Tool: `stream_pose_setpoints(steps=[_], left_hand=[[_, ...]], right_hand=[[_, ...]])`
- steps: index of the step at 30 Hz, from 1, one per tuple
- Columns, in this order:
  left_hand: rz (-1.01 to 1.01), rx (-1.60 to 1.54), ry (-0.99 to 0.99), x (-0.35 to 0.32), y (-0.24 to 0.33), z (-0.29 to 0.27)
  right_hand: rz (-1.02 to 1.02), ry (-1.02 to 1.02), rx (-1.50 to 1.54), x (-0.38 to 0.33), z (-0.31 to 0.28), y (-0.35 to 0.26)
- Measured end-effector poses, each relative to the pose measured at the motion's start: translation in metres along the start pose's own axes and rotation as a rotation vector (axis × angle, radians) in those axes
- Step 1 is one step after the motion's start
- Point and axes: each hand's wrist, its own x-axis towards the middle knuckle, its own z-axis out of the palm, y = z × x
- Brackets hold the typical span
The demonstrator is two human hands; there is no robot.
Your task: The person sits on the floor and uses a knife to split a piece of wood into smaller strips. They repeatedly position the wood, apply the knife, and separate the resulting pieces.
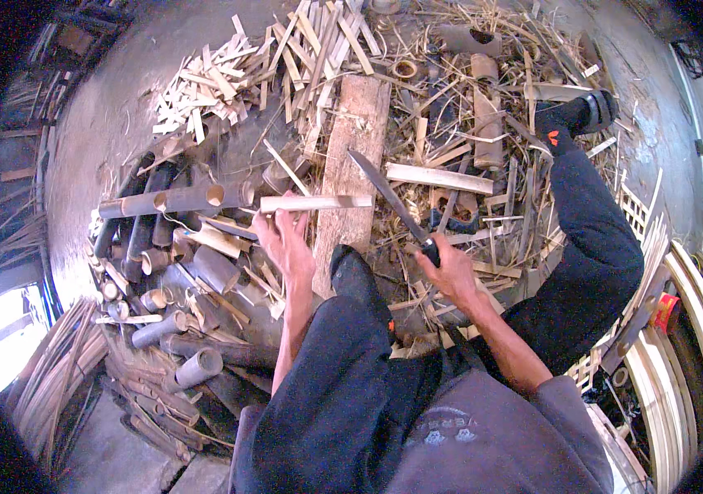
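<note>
My left hand is closed on one end of a pale bamboo strip, which points to the right across a long wooden board. In my right hand is the dark handle of a long knife. Its blade slants up and to the left, the tip near the board's right edge and apart from the strip. Another split bamboo piece lies just right of the blade, on the scraps.
Cut bamboo tubes are heaped at left. Short pale pieces and longer strips lie at the far side. Shavings and offcuts cover the ground at right, near my outstretched leg. Bundled long strips stand at the right rim.
</note>
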Motion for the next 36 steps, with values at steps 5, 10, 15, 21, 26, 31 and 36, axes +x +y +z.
stream_pose_setpoints(steps=[5,10,15,21,26,31,36], left_hand=[[-0.03,0.237,-0.091,-0.012,0.032,0.01],[0.052,0.28,-0.068,-0.008,0.048,0.009],[0.075,0.592,-0.034,-0.026,0.05,-0.007],[0.244,1.235,-0.112,-0.048,0.058,0.006],[0.138,0.711,-0.027,-0.062,0.053,0.02],[0.251,1.3,-0.08,-0.059,0.052,0.011],[0.013,0.824,-0.082,-0.066,0.059,0.026]], right_hand=[[0.112,-0.124,0.126,0.005,0.007,-0.014],[0.128,-0.101,0.142,0.005,0.016,-0.003],[0.066,-0.186,0.12,-0.002,0.026,-0.022],[-0.09,-0.35,0.294,-0.012,0.021,-0.079],[-0.027,-0.172,0.28,0.019,0.051,-0.052],[-0.105,-0.239,0.287,0.001,0.036,-0.064],[0.028,-0.205,0.24,0.044,0.058,-0.017]])
